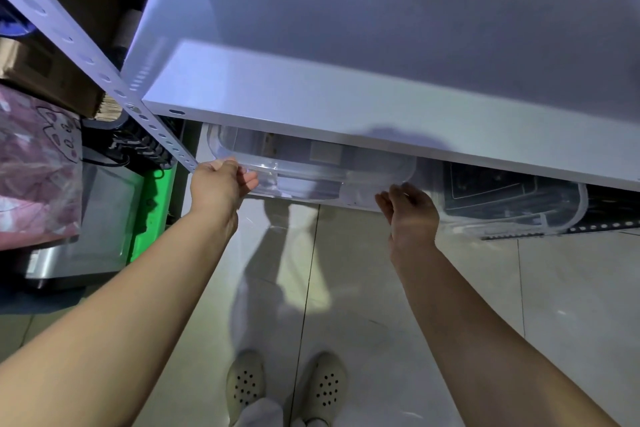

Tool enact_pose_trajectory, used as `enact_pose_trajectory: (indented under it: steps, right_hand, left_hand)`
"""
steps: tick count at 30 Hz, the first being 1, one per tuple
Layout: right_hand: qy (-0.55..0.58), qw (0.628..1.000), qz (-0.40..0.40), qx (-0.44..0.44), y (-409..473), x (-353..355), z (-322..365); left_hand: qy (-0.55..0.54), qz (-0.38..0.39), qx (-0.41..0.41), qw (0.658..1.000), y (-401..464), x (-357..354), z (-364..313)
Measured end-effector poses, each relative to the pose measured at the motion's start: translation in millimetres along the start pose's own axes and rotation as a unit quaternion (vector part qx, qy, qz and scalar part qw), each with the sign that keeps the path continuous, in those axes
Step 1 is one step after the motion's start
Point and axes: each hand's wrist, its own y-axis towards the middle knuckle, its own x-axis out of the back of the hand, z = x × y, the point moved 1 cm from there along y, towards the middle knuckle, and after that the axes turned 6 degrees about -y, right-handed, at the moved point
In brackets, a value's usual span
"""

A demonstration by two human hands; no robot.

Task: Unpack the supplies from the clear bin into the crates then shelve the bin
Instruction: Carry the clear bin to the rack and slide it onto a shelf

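clear bin (311, 166) sat on lower shelf level, under the white shelf board (346, 114), beside a 2nd bin (512, 198). left hand (221, 184) curled on its near-left rim, likely to guide it; right hand (408, 211) loose, fingers relaxed, gripping nothing, at near-right corner.

The shelf (346, 121) is plain white, and the bin (311, 166) under it is see-through clear plastic. Floor tiles (415, 305) look pale beige. The shoes (246, 381) are cream with dark dot holes. There's a bright green crate (152, 204) off to the side, plus a pink patterned bag (34, 166).
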Motion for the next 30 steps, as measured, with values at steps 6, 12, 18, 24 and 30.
enact_pose_trajectory:
  steps: [6,12,18,24,30]
  right_hand:
    - [-0.04,0.984,-0.169,0.038,1.1,99.0,10.1]
    - [-0.062,0.959,-0.26,0.097,32.7,161.0,44.8]
    - [-0.04,0.985,-0.139,0.088,55.2,154.4,56.2]
    - [-0.06,0.99,-0.063,0.114,30.9,132.9,37.6]
    - [-0.209,0.956,-0.076,0.192,13.3,122.6,16.6]
  left_hand:
    - [0.107,0.026,0.017,0.994,-34.1,1.3,15.8]
    - [0.17,0.141,0.003,0.975,-86.7,-47.1,43.9]
    - [0.213,0.243,-0.021,0.946,-123.2,-80.1,83.1]
    - [0.336,0.348,-0.124,0.867,-158.2,-114.3,112.1]
    - [0.411,0.395,-0.117,0.813,-178.5,-148.2,125.8]
